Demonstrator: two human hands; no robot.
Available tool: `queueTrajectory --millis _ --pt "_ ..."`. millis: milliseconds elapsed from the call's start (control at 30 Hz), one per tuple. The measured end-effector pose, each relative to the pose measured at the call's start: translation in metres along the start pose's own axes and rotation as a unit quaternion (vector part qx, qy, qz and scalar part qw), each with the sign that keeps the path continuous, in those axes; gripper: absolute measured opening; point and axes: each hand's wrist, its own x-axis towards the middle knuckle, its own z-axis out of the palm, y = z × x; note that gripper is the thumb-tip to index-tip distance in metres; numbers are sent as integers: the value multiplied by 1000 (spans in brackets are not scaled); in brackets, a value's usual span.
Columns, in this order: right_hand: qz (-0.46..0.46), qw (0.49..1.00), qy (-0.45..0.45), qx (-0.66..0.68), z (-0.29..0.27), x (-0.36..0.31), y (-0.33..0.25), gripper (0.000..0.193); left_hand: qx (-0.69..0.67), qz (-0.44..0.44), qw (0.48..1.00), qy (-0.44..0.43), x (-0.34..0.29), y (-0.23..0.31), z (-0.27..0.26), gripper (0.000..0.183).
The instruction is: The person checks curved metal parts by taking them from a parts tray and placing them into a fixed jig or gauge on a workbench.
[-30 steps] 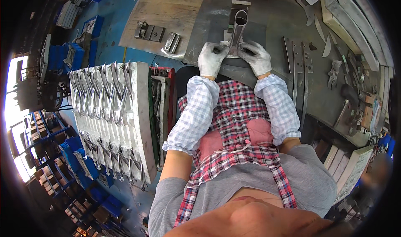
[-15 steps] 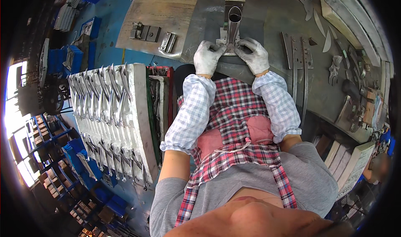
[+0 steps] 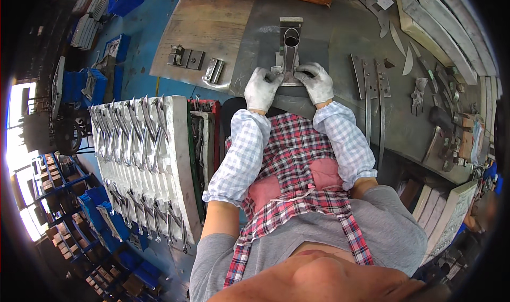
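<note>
White-sided rack (image 3: 183,158) with rows of curved metal parts (image 3: 145,113) stands at left, then steel blocks (image 3: 194,60). The gloved left hand (image 3: 262,89) is part-closed beside the metal tube (image 3: 290,56) on the bench (image 3: 345,36), between both hands; the right hand (image 3: 317,84) curls likewise. Whether either pinches anything, I cannot tell. Rightward lie long metal strips (image 3: 367,105).

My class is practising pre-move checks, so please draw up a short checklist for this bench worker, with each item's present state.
1. Left hand and right hand gloved: ok, both are.
2. Wrists fully covered by the checked sleeves: not ok, a strip of skin shows at each.
3. Hands on opposite sides of the metal tube: ok.
4. Tube firmly seated at its base: cannot tell.
5. Tube's upper opening uncovered: ok.
6. Long metal bars apart from the right hand: ok, they lie to its right.
</note>
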Motion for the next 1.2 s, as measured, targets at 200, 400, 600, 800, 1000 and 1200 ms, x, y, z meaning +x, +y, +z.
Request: queueTrajectory --millis 200,400,600,800,1000,1200 --pt "-29 998 -44 47 -9 -1 6 22 2 -6 1000 7 -2 0 3 32" --pt "-79 996 -14 -30 -8 -6 6 29 23 -12 1000 9 0 -3 4 35" --pt "-120 991 7 -58 -5 -5 10 27 28 -18 999 -8 2 -2 1 36" --pt "-106 993 4 -59 -4 -7 10 27 34 0 999 -5 2 -3 0 36" --pt "-100 994 6 -48 -7 -3 2 27 36 1 999 -6 1 -4 1 37" --pt "10 1000 3 -2 0 0 -5 15 18 -2 1000 -17 3 -3 -3 38"
